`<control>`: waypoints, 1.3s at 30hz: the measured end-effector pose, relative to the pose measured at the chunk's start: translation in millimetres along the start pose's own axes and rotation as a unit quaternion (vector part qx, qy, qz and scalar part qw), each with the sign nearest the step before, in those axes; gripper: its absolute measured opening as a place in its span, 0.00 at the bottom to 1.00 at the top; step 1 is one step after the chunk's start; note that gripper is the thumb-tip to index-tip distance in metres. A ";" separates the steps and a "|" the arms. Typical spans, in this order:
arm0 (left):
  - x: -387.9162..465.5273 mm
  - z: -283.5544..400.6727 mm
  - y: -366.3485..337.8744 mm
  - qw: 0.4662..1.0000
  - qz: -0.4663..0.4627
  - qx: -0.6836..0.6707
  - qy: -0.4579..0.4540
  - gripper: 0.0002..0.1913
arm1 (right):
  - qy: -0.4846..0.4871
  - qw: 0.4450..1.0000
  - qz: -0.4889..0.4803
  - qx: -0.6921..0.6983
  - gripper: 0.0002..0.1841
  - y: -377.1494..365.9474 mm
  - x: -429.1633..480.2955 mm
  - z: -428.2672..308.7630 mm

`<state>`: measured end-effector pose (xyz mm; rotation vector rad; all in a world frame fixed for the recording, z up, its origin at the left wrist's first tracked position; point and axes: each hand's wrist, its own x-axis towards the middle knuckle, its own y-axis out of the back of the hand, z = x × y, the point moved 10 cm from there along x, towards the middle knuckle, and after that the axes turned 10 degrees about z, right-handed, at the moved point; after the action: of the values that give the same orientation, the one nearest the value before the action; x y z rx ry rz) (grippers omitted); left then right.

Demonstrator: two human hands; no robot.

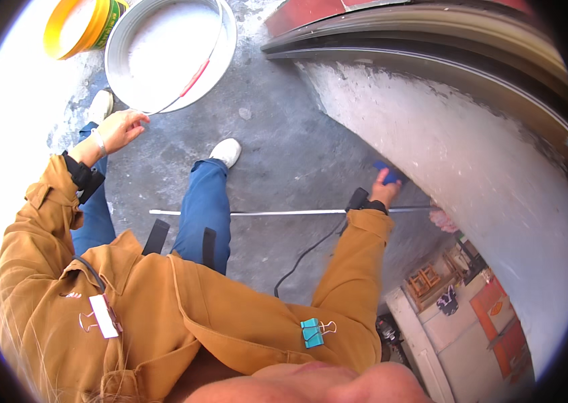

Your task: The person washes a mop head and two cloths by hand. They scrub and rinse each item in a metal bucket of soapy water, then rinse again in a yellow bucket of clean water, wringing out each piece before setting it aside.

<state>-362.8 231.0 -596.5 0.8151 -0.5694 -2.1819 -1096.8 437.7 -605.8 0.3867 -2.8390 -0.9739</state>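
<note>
My right hand (386,190) grips a blue object (388,173), perhaps a cloth or sponge, low beside the pale wall; my fingers partly hide it. My left hand (121,130) is held out with bent fingers near the rim of a large round basin (112,63). A thin rod or wire with a red sleeve (195,78) lies across the basin, its lower end close to my left fingertips; whether they touch it I cannot tell. A long thin metal strip (284,213) lies across the floor, passing behind my leg and right wrist.
A yellow bucket (96,30) stands beside the basin. The wall (445,131) with a dark metal track (415,60) above it bounds the right side. A black cable (296,263) trails on the concrete floor. A pink object (444,220) rests by the wall, near wooden stools (422,286).
</note>
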 end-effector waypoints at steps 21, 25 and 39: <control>40.5 38.8 -60.0 0.996 -0.049 -0.008 0.078 0.10 | -0.146 0.985 0.064 -0.061 0.24 3.5 133.1 47.2; 39.7 40.2 -39.0 0.989 0.031 -0.134 0.057 0.09 | -0.151 0.982 -0.019 -0.115 0.24 -8.9 89.1 39.4; 22.0 -100.7 27.4 0.696 0.296 -0.636 0.156 0.19 | 0.347 0.660 -0.666 0.025 0.15 -265.6 -544.0 -319.9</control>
<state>-291.3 182.3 -658.8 0.1232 0.7638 -1.2589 -459.7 197.9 -531.9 2.3642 -1.5010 -0.5263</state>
